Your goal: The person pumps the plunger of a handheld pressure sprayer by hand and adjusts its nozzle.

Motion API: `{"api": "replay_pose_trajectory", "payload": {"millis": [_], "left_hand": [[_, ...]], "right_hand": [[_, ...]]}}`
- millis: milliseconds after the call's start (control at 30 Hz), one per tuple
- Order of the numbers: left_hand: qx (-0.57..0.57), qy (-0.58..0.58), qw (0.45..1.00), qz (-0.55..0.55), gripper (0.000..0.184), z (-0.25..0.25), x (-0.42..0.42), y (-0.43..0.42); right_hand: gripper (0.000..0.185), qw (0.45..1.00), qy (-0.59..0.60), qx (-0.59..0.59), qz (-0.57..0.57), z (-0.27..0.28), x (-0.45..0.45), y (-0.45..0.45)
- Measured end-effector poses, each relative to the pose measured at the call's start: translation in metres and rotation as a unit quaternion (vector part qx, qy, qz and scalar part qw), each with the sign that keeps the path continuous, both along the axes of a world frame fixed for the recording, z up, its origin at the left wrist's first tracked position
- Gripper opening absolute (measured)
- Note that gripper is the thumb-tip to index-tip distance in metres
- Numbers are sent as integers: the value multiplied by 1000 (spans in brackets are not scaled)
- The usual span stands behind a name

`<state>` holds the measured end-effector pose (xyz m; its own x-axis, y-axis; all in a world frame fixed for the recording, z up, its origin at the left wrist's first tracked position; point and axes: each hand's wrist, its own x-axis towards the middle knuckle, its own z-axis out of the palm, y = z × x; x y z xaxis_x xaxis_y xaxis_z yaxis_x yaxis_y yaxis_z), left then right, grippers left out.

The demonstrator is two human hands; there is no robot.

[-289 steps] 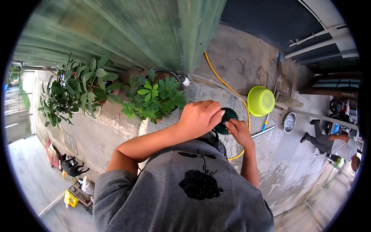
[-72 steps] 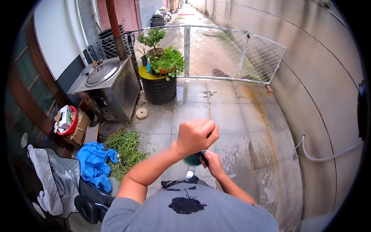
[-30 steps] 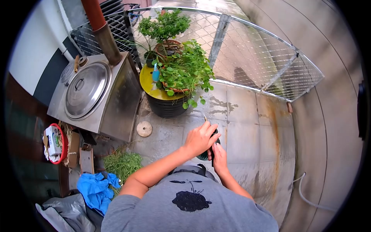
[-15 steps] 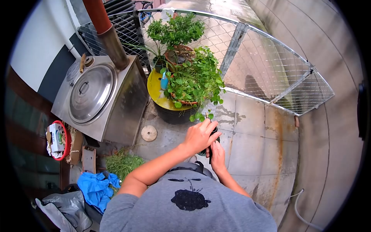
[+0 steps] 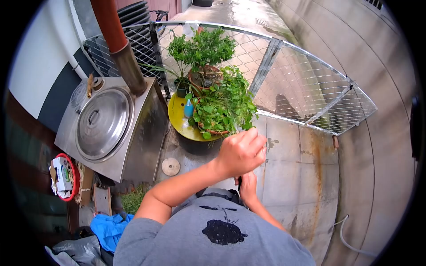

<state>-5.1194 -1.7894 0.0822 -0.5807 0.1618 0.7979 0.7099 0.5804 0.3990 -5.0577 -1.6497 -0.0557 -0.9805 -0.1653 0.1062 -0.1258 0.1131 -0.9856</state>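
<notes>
My left hand (image 5: pixel 243 153) is raised in front of my chest, fingers curled closed, its back towards me; what it holds, if anything, is hidden. Below and slightly to the right, my right hand (image 5: pixel 249 186) is closed around a slim black object (image 5: pixel 240 182). Only a short dark piece shows, so its kind is unclear. Just beyond my left hand, a leafy green plant (image 5: pixel 226 104) spills over its pot on a yellow round lid (image 5: pixel 177 113). A small blue bottle (image 5: pixel 188 108) stands beside the leaves.
A steel stove (image 5: pixel 146 128) with a lidded pan (image 5: pixel 103 124) is at the left. Behind the plants runs a wire mesh gate (image 5: pixel 266 66). A round stone disc (image 5: pixel 171 166) lies on the floor, with blue cloth (image 5: pixel 111 230) at lower left and a pale hose (image 5: pixel 344 235) at right.
My left hand has lifted up and away from the black object and closed into a fist. My right hand has moved slightly lower, still gripping it. The view has tilted up a little.
</notes>
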Motion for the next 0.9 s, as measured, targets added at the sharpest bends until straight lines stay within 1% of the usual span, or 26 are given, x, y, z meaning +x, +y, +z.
{"api": "replay_pose_trajectory", "payload": {"millis": [100,267,400,467,533,567,700,800,900], "left_hand": [[-33,-6,999,9,11,-4,-2,0],[-49,11,998,35,13,-33,-12,5],[-28,0,999,17,11,-44,-9,0],[-3,5,1000,3,11,-43,-11,-3],[-18,15,1000,-4,11,-32,-20,-7],[-25,20,999,-9,11,-25,-24,-8],[-13,43,999,-29,13,17,-27,-8],[-18,60,998,-28,20,13,-30,0],[-28,42,998,-37,22,-21,-23,17]], "right_hand": [[38,997,-15,-73,-29,-6,0,-7],[38,997,-15,-62,-41,24,4,-19],[36,996,-29,-77,-45,15,8,-19],[34,994,-27,-89,-53,12,5,-20],[31,995,-52,-71,-52,9,0,-17],[30,995,-65,-61,-52,7,-2,-16],[29,995,-46,-53,-77,3,-3,-20],[31,993,-32,-76,-85,3,-1,-22],[35,990,-41,-107,-79,-6,7,-18]]}}
